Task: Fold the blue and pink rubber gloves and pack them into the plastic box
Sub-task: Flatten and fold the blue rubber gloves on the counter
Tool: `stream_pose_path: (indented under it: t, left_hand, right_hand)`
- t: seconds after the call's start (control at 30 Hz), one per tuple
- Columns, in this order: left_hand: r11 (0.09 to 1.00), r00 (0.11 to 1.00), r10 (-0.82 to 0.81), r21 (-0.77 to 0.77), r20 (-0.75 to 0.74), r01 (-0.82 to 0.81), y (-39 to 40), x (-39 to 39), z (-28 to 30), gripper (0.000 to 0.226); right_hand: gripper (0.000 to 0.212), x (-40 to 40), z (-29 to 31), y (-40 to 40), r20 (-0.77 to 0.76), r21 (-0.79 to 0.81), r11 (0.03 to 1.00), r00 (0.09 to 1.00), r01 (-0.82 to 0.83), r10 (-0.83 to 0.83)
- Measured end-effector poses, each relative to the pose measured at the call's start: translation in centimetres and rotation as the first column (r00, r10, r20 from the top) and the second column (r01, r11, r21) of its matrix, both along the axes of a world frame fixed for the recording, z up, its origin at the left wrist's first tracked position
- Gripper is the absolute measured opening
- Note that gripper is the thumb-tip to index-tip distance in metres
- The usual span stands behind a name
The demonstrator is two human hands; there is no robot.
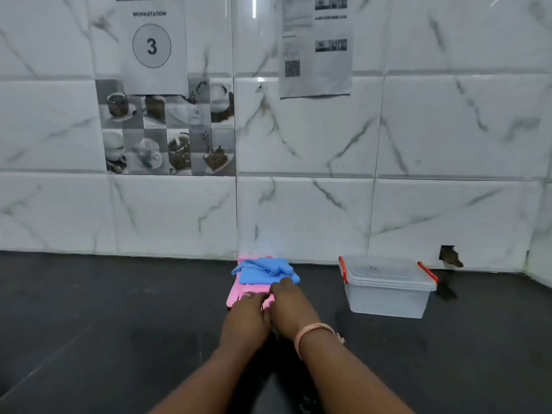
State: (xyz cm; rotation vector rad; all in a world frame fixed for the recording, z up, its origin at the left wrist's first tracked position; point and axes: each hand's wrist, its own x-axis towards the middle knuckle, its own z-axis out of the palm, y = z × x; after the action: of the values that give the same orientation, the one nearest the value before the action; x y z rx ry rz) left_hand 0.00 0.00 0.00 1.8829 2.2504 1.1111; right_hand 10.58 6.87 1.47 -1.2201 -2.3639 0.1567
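Observation:
A blue rubber glove (264,271) lies folded on top of a pink rubber glove (236,289) on the dark counter, close to the wall. My left hand (246,316) rests on the near edge of the pink glove, fingers curled onto it. My right hand (291,306), with a pink band on its wrist, lies beside it, fingertips at the near edge of the blue glove. Whether either hand pinches the rubber I cannot make out. The clear plastic box (388,297) with red latches stands to the right, lid on.
The dark counter (119,324) runs left and right under a marble-tiled wall (298,204). A hole in the wall (449,256) sits behind the box. Paper sheets hang on the tiles above.

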Motion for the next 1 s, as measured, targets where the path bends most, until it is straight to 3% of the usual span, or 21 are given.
stream_pose_path:
  t: [0.07, 0.2, 0.33, 0.5, 0.57, 0.63, 0.7, 0.8, 0.83, 0.9, 0.93, 1.0]
  left_hand:
    - [1.0, 0.999, -0.028, -0.011, 0.046, 0.029, 0.5, 0.1, -0.6, 0.042]
    - [0.988, 0.998, 0.057, -0.14, -0.034, -0.062, 1.7, 0.2, -1.2, 0.053]
    - [0.974, 0.974, 0.083, -0.188, -0.212, -0.123, 3.1, -0.3, -1.4, 0.054]
    - [0.97, 0.95, 0.124, -0.165, -0.285, -0.176, 3.8, -0.5, -2.3, 0.05]
    - [0.971, 0.945, 0.143, -0.145, -0.293, -0.192, 3.9, -0.5, -2.4, 0.054]
    - [0.969, 0.946, 0.157, -0.14, -0.285, -0.204, 3.7, -0.2, -2.2, 0.064]
    - [0.977, 0.961, 0.168, -0.094, -0.221, -0.192, 3.7, 0.0, -2.2, 0.069]
    - [0.986, 0.985, 0.153, 0.08, -0.081, -0.147, 3.3, -0.1, -2.1, 0.096]
    - [0.981, 0.993, 0.116, 0.157, -0.001, -0.115, 3.1, 0.4, -2.0, 0.106]
    - [0.951, 0.954, -0.047, 0.304, 0.295, -0.047, 2.6, 2.0, -1.5, 0.121]
    - [0.935, 0.886, -0.162, 0.356, 0.435, -0.004, 2.0, 3.4, -0.7, 0.125]
    - [0.889, 0.725, -0.379, 0.445, 0.575, 0.111, 1.6, 5.9, 0.1, 0.112]
  right_hand:
    - [0.023, -0.4, -0.9, 0.7, -0.047, -0.007, 1.0, 0.999, 0.025, -0.025]
    - [0.028, -0.8, -1.6, 2.2, -0.129, 0.011, 1.0, 0.992, 0.014, -0.013]
    - [0.043, -1.5, -0.9, 4.0, -0.076, -0.018, 0.999, 0.996, 0.038, -0.039]
    - [0.042, -2.5, -0.4, 6.5, -0.05, -0.058, 0.991, 0.991, 0.118, -0.121]
    - [0.032, -2.5, 0.1, 6.7, -0.242, -0.075, 0.988, 0.958, 0.137, -0.152]
    - [0.023, -2.1, 1.7, 5.9, -0.536, -0.214, 0.97, 0.816, 0.115, -0.216]
    - [0.017, -0.8, 4.9, 4.2, -0.805, -0.28, 0.96, 0.551, -0.025, -0.22]
    - [0.015, 2.8, 10.3, 0.4, -0.97, -0.1, 0.981, 0.235, -0.167, -0.059]
    - [0.014, 4.0, 11.6, -0.9, -0.986, -0.027, 0.978, 0.168, -0.208, 0.009]
    - [0.016, 5.7, 12.5, -2.9, -0.985, 0.014, 0.952, 0.158, -0.305, 0.065]
    - [0.016, 6.0, 12.4, -3.7, -0.982, -0.021, 0.934, 0.181, -0.356, 0.047]
    - [0.01, 6.3, 11.5, -5.1, -0.967, -0.142, 0.881, 0.252, -0.451, -0.027]
